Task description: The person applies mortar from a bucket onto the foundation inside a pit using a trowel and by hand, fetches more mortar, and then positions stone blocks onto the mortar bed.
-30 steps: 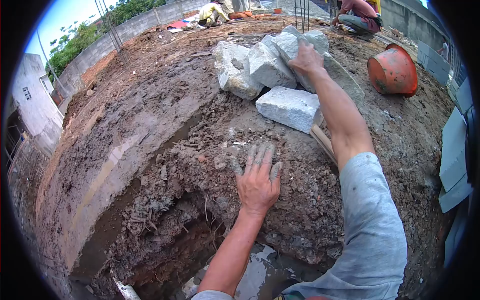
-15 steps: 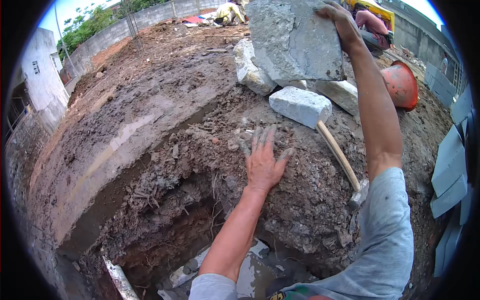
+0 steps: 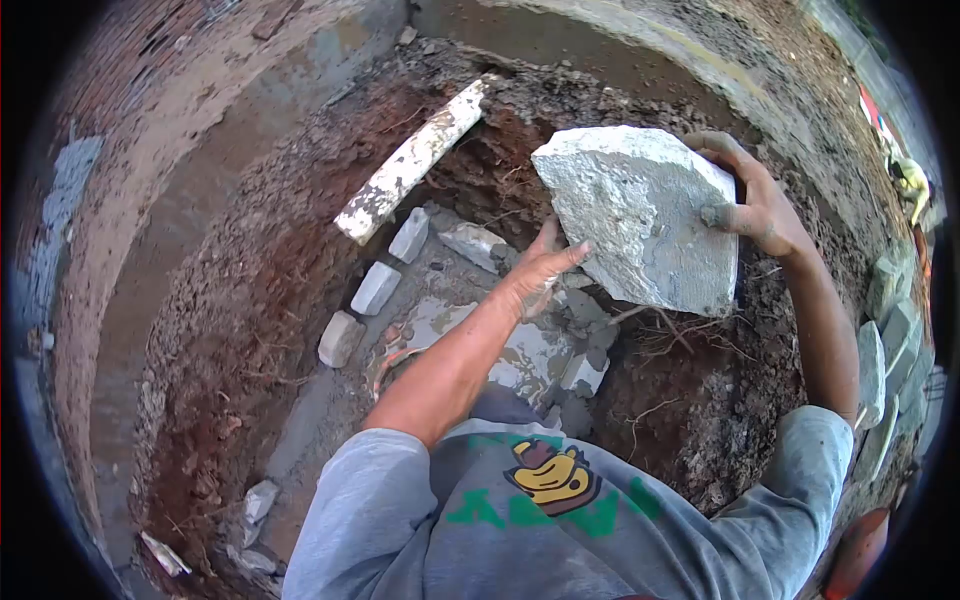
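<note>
A large, rough grey stone block [image 3: 640, 225] is held up in front of me, over the pit, its broad face tilted toward me. My right hand [image 3: 755, 195] clasps its right edge, thumb on the face and fingers around the far side. At the lower left edge, my left hand [image 3: 542, 272] grips it with the thumb against the face; the other fingers are partly hidden. Below my hands, wet grey mortar [image 3: 515, 345] covers the pit floor. Small cut stones [image 3: 375, 289] stand in a row to the left of it.
A white, dirt-stained pipe [image 3: 410, 165] slants across the pit's far side. Roots [image 3: 680, 335] stick out of the earth wall. More stone blocks [image 3: 870, 370] lie on the bank at right, near a red bucket [image 3: 858, 553]. Another person [image 3: 910, 185] crouches at far right.
My view has swung down and left into the pit. The stone block has come from the bank to over the pit, and my left hand has left the soil to grip it too.
</note>
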The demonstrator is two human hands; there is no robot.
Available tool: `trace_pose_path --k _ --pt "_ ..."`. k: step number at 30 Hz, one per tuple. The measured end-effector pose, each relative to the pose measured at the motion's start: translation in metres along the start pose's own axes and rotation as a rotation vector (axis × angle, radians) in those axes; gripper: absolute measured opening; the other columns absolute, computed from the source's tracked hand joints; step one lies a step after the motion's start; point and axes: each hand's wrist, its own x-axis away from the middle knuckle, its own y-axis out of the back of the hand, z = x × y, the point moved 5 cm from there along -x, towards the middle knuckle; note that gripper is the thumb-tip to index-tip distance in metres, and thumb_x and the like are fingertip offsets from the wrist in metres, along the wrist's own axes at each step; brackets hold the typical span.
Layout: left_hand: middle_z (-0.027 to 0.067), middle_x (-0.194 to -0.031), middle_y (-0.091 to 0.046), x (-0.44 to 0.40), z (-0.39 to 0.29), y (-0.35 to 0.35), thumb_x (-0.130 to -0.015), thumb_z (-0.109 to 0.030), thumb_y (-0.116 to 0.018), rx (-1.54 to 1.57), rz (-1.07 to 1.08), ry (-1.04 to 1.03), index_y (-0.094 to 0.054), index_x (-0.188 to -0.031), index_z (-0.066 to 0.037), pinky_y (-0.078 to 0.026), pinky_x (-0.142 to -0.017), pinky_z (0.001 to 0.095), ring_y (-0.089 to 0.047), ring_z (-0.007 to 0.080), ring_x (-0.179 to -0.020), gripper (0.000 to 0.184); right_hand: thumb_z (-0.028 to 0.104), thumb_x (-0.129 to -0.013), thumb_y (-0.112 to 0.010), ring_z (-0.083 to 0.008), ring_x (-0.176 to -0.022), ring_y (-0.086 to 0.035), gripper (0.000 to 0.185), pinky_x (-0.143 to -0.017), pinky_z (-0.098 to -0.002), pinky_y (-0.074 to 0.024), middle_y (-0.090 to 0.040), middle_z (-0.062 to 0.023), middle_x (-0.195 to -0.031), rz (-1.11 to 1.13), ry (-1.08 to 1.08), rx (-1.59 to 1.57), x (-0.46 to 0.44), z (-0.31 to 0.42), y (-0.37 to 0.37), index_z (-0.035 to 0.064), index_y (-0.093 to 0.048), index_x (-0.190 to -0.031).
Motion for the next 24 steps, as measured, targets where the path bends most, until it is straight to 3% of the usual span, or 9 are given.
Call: trace_pose_path --k 5,6,9,11,14,15,17,21,24 --pt "0.0137 -0.142 -0.037 0.155 0.020 0.135 -0.081 -0.031 -0.073 0.019 -0.325 -0.142 -0.021 -0.145 -0.004 -0.029 -0.108 0.0367 -0.035 0.0237 -0.131 0.087 0.024 -0.053 -0.068 -0.0229 -0.112 -0.050 0.083 -0.101 -0.0332 -0.0348 -0.053 -0.0140 -0.120 0.301 0.030 -0.154 -0.043 0.038 -0.193 0.0013 -0.044 -0.129" --pt "0.0120 -0.145 -0.034 0.187 0.033 0.159 -0.082 -0.041 -0.070 0.002 -0.394 -0.127 -0.020 -0.147 -0.007 -0.025 -0.109 0.0400 -0.028 0.0255 -0.135 0.089 0.021 -0.054 -0.069 -0.0228 -0.113 -0.049 0.083 -0.101 -0.0332 -0.0346 -0.053 -0.0143 -0.121 0.379 0.038 -0.171 -0.052 0.058 -0.229 0.0013 -0.043 -0.130" --pt "0.0092 -0.144 -0.036 0.283 0.038 0.206 -0.085 -0.043 -0.065 0.073 -0.618 -0.269 -0.021 -0.146 -0.008 -0.027 -0.108 0.0384 -0.032 0.0259 -0.134 0.084 0.019 -0.057 -0.073 -0.0237 -0.117 -0.048 0.083 -0.103 -0.0338 -0.0337 -0.050 -0.0155 -0.126 0.580 0.082 -0.162 -0.069 0.123 -0.332 0.0012 -0.042 -0.132" --pt "0.0073 -0.143 -0.038 0.341 0.045 0.244 -0.088 -0.044 -0.060 0.148 -0.727 -0.349 -0.021 -0.146 -0.008 -0.028 -0.108 0.0375 -0.034 0.0250 -0.132 0.079 0.037 -0.058 -0.083 -0.0278 -0.123 -0.044 0.103 -0.105 -0.0374 -0.0319 -0.046 -0.0190 -0.132 0.611 0.203 -0.184 -0.072 0.172 -0.394 0.0027 -0.032 -0.140" --pt "0.0073 -0.141 -0.040 0.423 0.065 0.292 -0.088 -0.048 -0.058 0.176 -0.992 -0.505 -0.025 -0.145 -0.007 -0.030 -0.105 0.0340 -0.037 0.0202 -0.129 0.077 0.044 -0.057 -0.084 -0.0311 -0.122 -0.044 0.114 -0.105 -0.0399 -0.0325 -0.042 -0.0228 -0.131 0.540 0.350 -0.177 -0.066 0.202 -0.495 -0.0006 -0.022 -0.142" --pt "0.0074 -0.141 -0.041 0.451 0.068 0.308 -0.089 -0.050 -0.055 0.035 -1.154 -0.524 -0.027 -0.144 -0.006 -0.030 -0.105 0.0316 -0.037 0.0180 -0.128 0.076 0.041 -0.059 -0.083 -0.0305 -0.120 -0.046 0.110 -0.103 -0.0405 -0.0346 -0.044 -0.0222 -0.128 0.536 0.296 -0.305 -0.063 0.199 -0.538 -0.0039 -0.024 -0.139" --pt "0.0081 -0.142 -0.039 0.500 0.083 0.340 -0.090 -0.052 -0.052 0.052 -1.281 -0.457 -0.027 -0.145 -0.006 -0.029 -0.105 0.0305 -0.036 0.0174 -0.129 0.076 0.030 -0.062 -0.084 -0.0305 -0.119 -0.046 0.101 -0.102 -0.0403 -0.0365 -0.043 -0.0242 -0.128 0.609 0.264 -0.112 -0.065 0.216 -0.610 -0.0062 -0.025 -0.136" --pt "0.0096 -0.142 -0.039 0.585 0.143 0.407 -0.084 -0.070 -0.044 0.537 -1.599 -0.508 -0.026 -0.146 -0.010 -0.031 -0.105 0.0356 -0.036 0.0225 -0.130 0.088 0.030 -0.063 -0.084 -0.0365 -0.120 -0.045 0.102 -0.102 -0.0412 -0.0367 -0.042 -0.0269 -0.129 0.932 0.538 0.130 -0.051 0.280 -0.764 -0.0072 -0.024 -0.136" --pt "0.0096 -0.140 -0.043 0.634 0.203 0.459 -0.082 -0.076 -0.038 1.031 -1.445 -0.698 -0.033 -0.143 -0.012 -0.038 -0.101 0.0429 -0.044 0.0276 -0.124 0.089 0.032 -0.064 -0.082 -0.0400 -0.116 -0.049 0.098 -0.098 -0.0424 -0.0406 -0.046 -0.0281 -0.126 1.081 0.658 0.185 -0.024 0.344 -0.882 -0.0017 -0.027 -0.137"
